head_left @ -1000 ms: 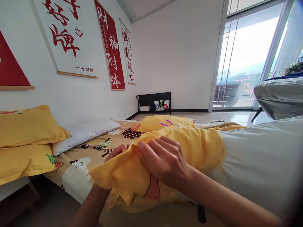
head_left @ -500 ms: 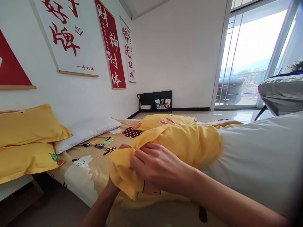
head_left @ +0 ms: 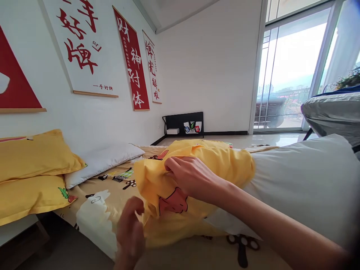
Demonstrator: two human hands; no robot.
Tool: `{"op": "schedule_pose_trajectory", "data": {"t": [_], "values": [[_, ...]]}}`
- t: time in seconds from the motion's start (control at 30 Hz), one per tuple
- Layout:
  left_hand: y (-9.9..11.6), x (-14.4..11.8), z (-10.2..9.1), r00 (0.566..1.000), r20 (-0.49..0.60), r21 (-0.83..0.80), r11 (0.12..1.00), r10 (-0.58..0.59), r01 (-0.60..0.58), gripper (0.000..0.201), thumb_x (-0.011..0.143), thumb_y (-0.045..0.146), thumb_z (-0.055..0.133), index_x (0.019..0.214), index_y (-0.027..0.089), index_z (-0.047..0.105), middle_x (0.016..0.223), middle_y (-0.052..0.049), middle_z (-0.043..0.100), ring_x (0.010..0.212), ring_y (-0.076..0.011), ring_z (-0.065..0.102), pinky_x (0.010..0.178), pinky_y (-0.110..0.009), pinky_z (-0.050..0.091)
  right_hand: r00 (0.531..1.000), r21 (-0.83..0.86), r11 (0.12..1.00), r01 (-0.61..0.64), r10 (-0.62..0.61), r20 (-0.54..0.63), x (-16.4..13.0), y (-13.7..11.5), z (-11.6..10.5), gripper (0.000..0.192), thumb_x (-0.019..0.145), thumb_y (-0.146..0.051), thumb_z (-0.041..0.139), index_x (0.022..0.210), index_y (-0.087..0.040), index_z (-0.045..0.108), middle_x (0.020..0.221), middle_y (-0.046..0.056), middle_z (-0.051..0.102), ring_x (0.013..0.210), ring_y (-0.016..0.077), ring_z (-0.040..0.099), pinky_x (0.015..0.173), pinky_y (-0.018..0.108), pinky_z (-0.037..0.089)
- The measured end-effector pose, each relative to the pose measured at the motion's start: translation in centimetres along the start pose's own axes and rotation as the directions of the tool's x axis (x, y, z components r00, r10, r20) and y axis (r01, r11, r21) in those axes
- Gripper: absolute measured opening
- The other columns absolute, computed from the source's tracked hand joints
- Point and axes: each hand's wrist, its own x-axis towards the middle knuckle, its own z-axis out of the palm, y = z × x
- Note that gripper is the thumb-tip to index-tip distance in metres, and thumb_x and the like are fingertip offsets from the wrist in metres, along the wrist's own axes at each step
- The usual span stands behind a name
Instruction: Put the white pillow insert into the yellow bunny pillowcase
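Observation:
A yellow pillowcase (head_left: pixel 222 159) with a pink cartoon print covers the far part of a white pillow (head_left: pixel 292 180) lying on the bed. My right hand (head_left: pixel 188 174) is closed on the pillowcase near its bunched left end, thumb and fingers pinching the cloth. Just left of that loose end is my left hand (head_left: pixel 131 225), out of the cloth and a little blurred. Its fingers are curled, with a gap between thumb and forefinger, and no cloth shows between them.
Two yellow pillows (head_left: pixel 30 157) are stacked at the left, beside a flat white pillow (head_left: pixel 104 161). A patterned sheet (head_left: pixel 95 212) covers the bed. Beyond stand a black low frame (head_left: pixel 180 120) at the wall and a grey-covered piece of furniture (head_left: pixel 334 112) at the right.
My left hand has come out of the pillowcase end and moved down to its left side. My right hand has risen slightly, still gripping the cloth; the pillowcase end has lifted.

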Motion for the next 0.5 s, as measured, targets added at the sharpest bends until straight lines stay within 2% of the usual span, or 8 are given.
{"op": "schedule_pose_trajectory", "data": {"t": [0.07,0.1,0.17,0.23,0.33,0.4,0.47,0.5], "values": [[1.1,-1.3,0.1,0.960,0.155,0.135,0.958,0.232,-0.253,0.020,0.078,0.033,0.069,0.084,0.017,0.058,0.076,-0.003,0.057,0.071,-0.0155,0.054,0.061,-0.025,0.046,0.999,0.036,0.999,-0.023,0.024,-0.027,-0.1,0.3,0.1,0.005,0.089,-0.015,0.046,0.085,-0.016,0.043,0.071,-0.001,0.049,0.059,0.0085,0.028,0.056,0.023,0.014],[1.3,-1.7,0.2,0.930,0.216,0.199,0.919,0.297,-0.340,0.016,0.077,0.023,0.071,0.083,0.017,0.058,0.077,-0.003,0.056,0.072,-0.0143,0.054,0.061,-0.023,0.046,0.999,0.047,0.999,-0.027,0.028,-0.038,-0.2,0.5,0.0,0.006,0.089,-0.015,0.046,0.084,-0.016,0.043,0.071,-0.001,0.049,0.059,0.0084,0.027,0.057,0.023,0.014],[1.2,-1.8,0.4,0.926,0.241,0.263,0.899,0.291,-0.351,0.013,0.080,0.008,0.064,0.076,0.016,0.055,0.073,-0.001,0.051,0.067,-0.0106,0.050,0.058,-0.019,0.042,0.998,0.062,0.998,-0.031,0.034,-0.055,-0.3,0.8,-0.2,0.009,0.091,-0.017,0.044,0.083,-0.016,0.042,0.072,-0.001,0.050,0.060,0.0083,0.026,0.057,0.022,0.015],[0.2,-1.8,0.6,0.955,0.224,0.207,0.948,0.194,-0.241,0.016,0.085,0.007,0.057,0.072,0.016,0.057,0.075,-0.001,0.048,0.066,-0.0089,0.050,0.056,-0.016,0.041,0.996,0.082,0.996,-0.045,0.050,-0.067,-0.4,1.2,-0.4,0.011,0.094,-0.021,0.043,0.084,-0.016,0.041,0.073,-0.001,0.051,0.060,0.0080,0.026,0.057,0.022,0.016],[-1.9,-2.2,0.7,0.991,0.110,0.074,0.995,-0.076,0.068,0.013,0.090,0.020,0.054,0.084,0.018,0.066,0.096,-0.006,0.054,0.089,-0.0126,0.056,0.070,-0.017,0.047,0.994,0.108,0.992,-0.065,0.074,-0.080,-0.7,1.7,-0.5,0.013,0.095,-0.024,0.041,0.085,-0.016,0.042,0.072,-0.002,0.051,0.058,0.0076,0.026,0.057,0.021,0.017],[-2.9,-2.6,1.0,0.948,0.076,-0.057,0.947,-0.310,0.315,0.019,0.091,0.032,0.054,0.090,0.018,0.066,0.098,-0.006,0.056,0.094,-0.0153,0.056,0.074,-0.020,0.048,0.994,0.104,0.994,-0.039,0.050,-0.101,-0.8,1.8,-0.4,0.012,0.094,-0.022,0.042,0.084,-0.016,0.041,0.070,-0.003,0.050,0.057,0.0077,0.024,0.058,0.021,0.019],[-3.4,-2.9,1.2,0.868,0.147,-0.137,0.859,-0.474,0.492,0.029,0.090,0.042,0.055,0.082,0.016,0.062,0.080,-0.003,0.056,0.078,-0.0140,0.056,0.065,-0.020,0.047,0.991,0.090,0.996,0.013,-0.001,-0.132,-0.8,1.6,-0.3,0.011,0.092,-0.017,0.043,0.082,-0.016,0.041,0.070,-0.003,0.050,0.057,0.0077,0.024,0.060,0.021,0.021],[-3.3,-2.9,1.2,0.842,0.184,-0.126,0.837,-0.508,0.533,0.032,0.089,0.045,0.056,0.075,0.015,0.058,0.069,-0.001,0.051,0.067,-0.0118,0.052,0.058,-0.018,0.045,0.988,0.080,0.996,0.038,-0.025,-0.151,-0.8,1.4,-0.2,0.010,0.091,-0.015,0.043,0.081,-0.016,0.040,0.070,-0.003,0.050,0.058,0.0077,0.024,0.061,0.021,0.022]]}}
